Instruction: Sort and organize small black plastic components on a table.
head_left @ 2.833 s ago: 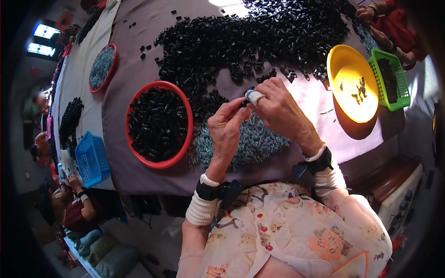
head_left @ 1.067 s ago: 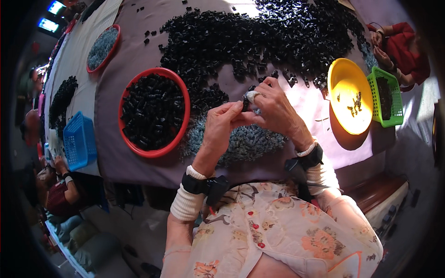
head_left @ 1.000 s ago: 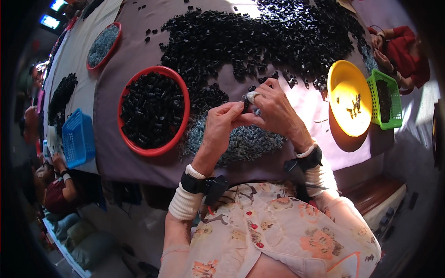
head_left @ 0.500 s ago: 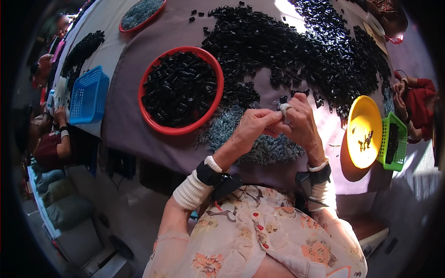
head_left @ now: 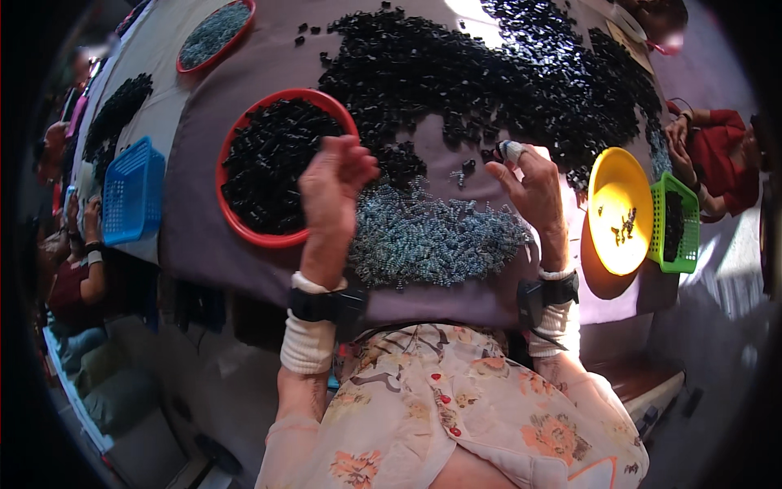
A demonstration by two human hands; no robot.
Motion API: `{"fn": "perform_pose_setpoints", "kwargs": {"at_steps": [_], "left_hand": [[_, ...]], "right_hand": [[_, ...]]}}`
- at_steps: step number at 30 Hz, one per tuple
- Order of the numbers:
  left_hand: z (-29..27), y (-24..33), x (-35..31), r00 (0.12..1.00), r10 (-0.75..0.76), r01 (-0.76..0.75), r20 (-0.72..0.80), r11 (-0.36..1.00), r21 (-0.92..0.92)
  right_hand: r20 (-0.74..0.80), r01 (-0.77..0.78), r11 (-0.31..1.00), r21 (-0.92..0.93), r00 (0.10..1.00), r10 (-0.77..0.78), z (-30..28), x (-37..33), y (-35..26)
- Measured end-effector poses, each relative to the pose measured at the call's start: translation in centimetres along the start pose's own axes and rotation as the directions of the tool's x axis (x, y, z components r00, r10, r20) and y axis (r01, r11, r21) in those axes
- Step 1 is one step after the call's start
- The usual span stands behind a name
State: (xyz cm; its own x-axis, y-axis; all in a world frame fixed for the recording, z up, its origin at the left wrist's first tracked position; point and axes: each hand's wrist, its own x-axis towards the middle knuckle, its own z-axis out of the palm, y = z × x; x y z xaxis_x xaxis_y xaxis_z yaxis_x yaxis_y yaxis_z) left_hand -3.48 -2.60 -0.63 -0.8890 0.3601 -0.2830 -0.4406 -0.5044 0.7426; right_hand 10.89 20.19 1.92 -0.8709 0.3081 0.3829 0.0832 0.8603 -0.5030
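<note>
My left hand (head_left: 332,196) is raised at the right rim of a red bowl (head_left: 221,181) heaped with small black plastic parts (head_left: 269,167). Its fingers are curled and smeared by motion, so whether they hold anything cannot be told. Tape wraps a finger of my right hand (head_left: 534,186). Thumb and forefinger of that hand pinch at a small black plastic part (head_left: 488,156) by the edge of a large black heap (head_left: 456,73). One more black piece (head_left: 468,166) lies just left of them. Between my forearms spreads a pile of small silvery metal springs (head_left: 436,236).
To my right stand a yellow bowl (head_left: 604,236) with a few black pieces and a green basket (head_left: 691,232). At left are a blue basket (head_left: 134,196) and, farther back, a red bowl of springs (head_left: 213,37). Other people sit at both sides.
My hands were together over the springs and have parted. The left swung left to the red bowl; the right is now at the loose black pieces. The view shifted slightly.
</note>
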Motion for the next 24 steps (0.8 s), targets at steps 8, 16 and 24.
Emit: {"fn": "perform_pose_setpoints", "kwargs": {"at_steps": [8,16,24], "left_hand": [[-0.7,-0.1,-0.3,0.998,-0.058,0.055,0.019,0.990,0.126],[2.6,-3.3,-1.6,0.968,-0.182,0.124,0.172,0.945,0.301],[3.9,-5.9,-2.0,0.910,-0.327,0.185,0.255,0.870,0.458]], "right_hand": [[0.139,-0.021,1.000,0.003,0.990,0.021,2.9,-0.9,2.4],[0.273,0.240,0.918,-0.315,0.949,-0.155,4.8,0.2,2.8],[0.249,0.252,0.968,-0.023,0.939,-0.238,2.1,0.3,-0.9]]}}
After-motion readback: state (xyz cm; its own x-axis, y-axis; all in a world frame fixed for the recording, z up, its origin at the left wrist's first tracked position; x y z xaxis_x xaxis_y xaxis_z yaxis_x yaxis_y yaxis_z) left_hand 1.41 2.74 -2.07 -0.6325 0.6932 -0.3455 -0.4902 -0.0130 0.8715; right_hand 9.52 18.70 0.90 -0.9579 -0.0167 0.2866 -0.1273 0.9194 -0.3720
